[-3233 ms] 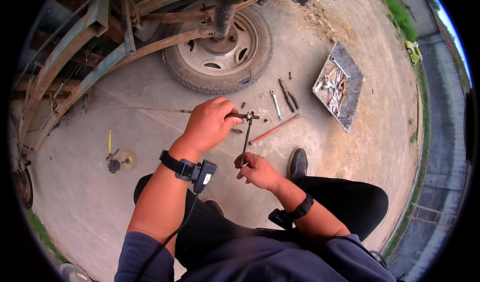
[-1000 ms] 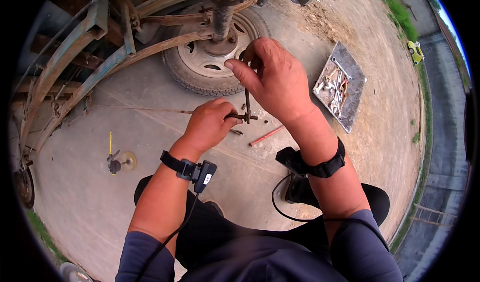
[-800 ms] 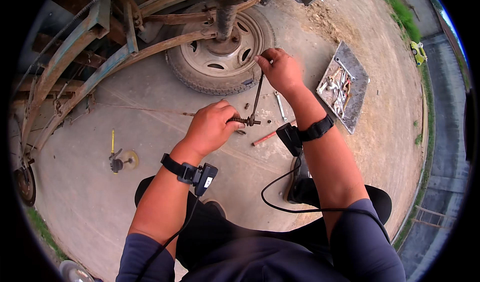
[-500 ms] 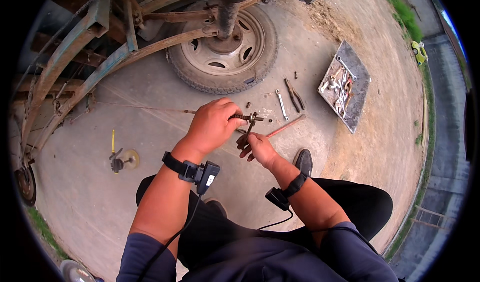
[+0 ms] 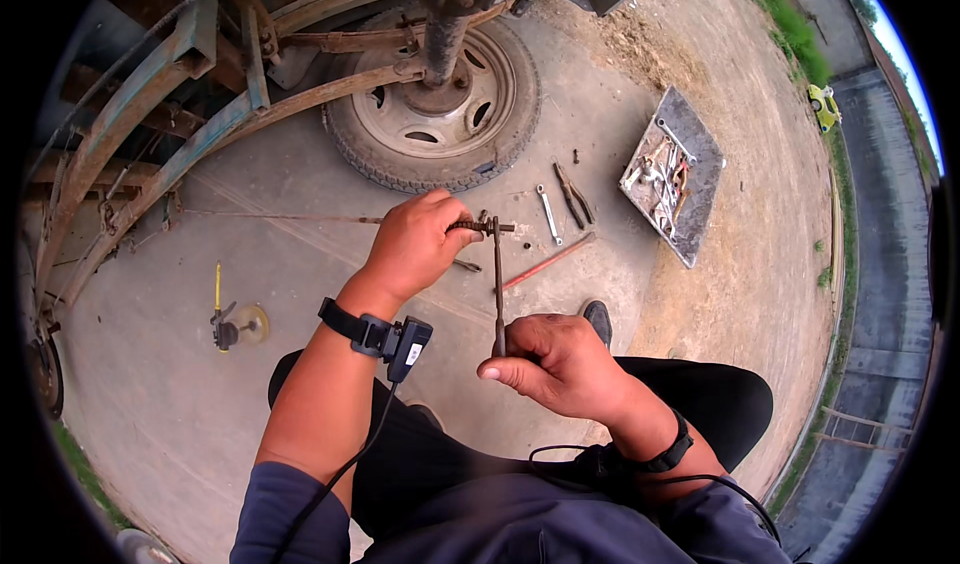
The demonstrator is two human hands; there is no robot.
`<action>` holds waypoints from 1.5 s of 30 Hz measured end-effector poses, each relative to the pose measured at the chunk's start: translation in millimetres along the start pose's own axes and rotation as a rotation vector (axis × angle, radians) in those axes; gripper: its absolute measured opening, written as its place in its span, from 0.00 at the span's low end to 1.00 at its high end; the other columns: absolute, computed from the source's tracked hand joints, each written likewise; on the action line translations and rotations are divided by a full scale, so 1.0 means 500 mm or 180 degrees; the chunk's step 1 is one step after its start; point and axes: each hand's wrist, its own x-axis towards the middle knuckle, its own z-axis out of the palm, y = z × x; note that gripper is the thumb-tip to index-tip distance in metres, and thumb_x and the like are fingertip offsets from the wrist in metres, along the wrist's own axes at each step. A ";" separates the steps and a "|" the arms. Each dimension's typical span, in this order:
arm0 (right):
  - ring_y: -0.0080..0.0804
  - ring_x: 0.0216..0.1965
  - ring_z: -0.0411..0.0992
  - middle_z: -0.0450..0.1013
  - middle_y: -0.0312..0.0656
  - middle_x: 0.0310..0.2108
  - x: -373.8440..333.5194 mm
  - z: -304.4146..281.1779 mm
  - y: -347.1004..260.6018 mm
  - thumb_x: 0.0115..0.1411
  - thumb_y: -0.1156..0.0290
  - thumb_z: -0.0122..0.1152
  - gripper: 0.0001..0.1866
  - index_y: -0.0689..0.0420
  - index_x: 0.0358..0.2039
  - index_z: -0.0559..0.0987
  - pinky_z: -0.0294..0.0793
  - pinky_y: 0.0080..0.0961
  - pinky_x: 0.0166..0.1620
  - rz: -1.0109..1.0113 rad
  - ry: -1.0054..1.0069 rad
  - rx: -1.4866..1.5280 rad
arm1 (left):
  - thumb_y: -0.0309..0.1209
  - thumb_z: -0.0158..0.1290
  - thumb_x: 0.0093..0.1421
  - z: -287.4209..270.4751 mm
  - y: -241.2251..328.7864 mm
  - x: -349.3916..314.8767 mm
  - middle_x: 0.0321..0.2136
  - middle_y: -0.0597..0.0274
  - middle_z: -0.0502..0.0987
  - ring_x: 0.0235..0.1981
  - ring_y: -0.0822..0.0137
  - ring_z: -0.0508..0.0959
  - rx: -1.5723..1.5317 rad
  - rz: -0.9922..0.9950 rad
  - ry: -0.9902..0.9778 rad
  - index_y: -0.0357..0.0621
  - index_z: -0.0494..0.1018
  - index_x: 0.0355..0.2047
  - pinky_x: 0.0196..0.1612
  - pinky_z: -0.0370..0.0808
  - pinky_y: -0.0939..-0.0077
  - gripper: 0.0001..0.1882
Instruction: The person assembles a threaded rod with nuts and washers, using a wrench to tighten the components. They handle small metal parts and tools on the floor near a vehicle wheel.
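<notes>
My left hand point(image 5: 412, 246) is closed around a long rusty rod point(image 5: 330, 218) that runs off to the left toward the vehicle frame. Beyond my fingers the rod's end carries a spring-like or threaded stretch point(image 5: 467, 225) and small fittings. My right hand point(image 5: 570, 369), lower and to the right, grips the near end of a dark wrench point(image 5: 498, 289). The wrench stands nearly straight away from me, its far head at the fittings on the rod's end. Whether its jaw encloses a nut is too small to tell.
On the concrete lie a red bar point(image 5: 550, 262), a combination spanner point(image 5: 549, 214), pliers point(image 5: 574, 196) and small metal pieces. A metal tray point(image 5: 706, 186) of tools stands right. Ahead are a wheel point(image 5: 350, 149) and rusty frame rails point(image 5: 330, 86). A yellow-handled tool point(image 5: 219, 309) is left.
My right hand has drawn back toward me and turned, and the wrench now points straight out from the rod's end. My left hand keeps the rod, with the whole view shifted slightly.
</notes>
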 end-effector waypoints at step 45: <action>0.33 0.16 0.63 0.63 0.41 0.14 0.065 -0.029 -0.031 0.60 0.59 0.69 0.25 0.59 0.16 0.67 0.61 0.31 0.21 -0.0351 0.1157 -0.0840 | 0.33 0.62 0.54 0.001 0.004 -0.001 0.28 0.57 0.75 0.33 0.52 0.76 0.0018 -0.0065 -0.0087 0.43 0.77 0.30 0.36 0.73 0.60 0.09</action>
